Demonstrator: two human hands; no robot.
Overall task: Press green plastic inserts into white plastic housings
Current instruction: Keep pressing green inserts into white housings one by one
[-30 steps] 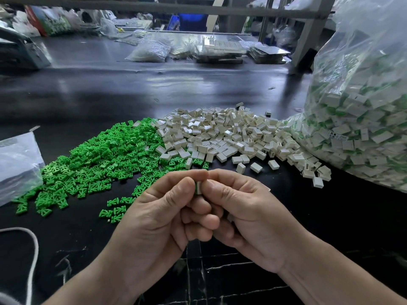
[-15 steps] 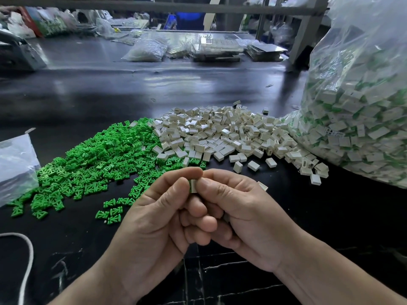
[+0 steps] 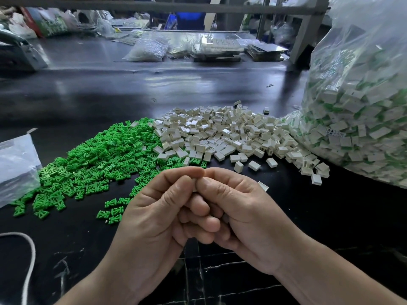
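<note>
My left hand (image 3: 160, 214) and my right hand (image 3: 242, 214) meet in front of me, thumbs and forefingers pinching one small white housing (image 3: 194, 183) between them. Only a sliver of that housing shows; any insert in it is hidden. Another white piece (image 3: 225, 217) peeks from my right palm. Behind my hands, a heap of green inserts (image 3: 99, 159) spreads to the left. A heap of white housings (image 3: 226, 133) lies right of it on the black table (image 3: 352, 216).
A big clear bag (image 3: 361, 106) of white housings with green showing stands at the right. A smaller clear bag (image 3: 15, 166) lies at the left edge, a white cord (image 3: 30, 256) below it. Bags, trays and a metal frame line the table's far side.
My thumbs have closed tighter on the housing, so less of it shows. The heaps and bags lie as before.
</note>
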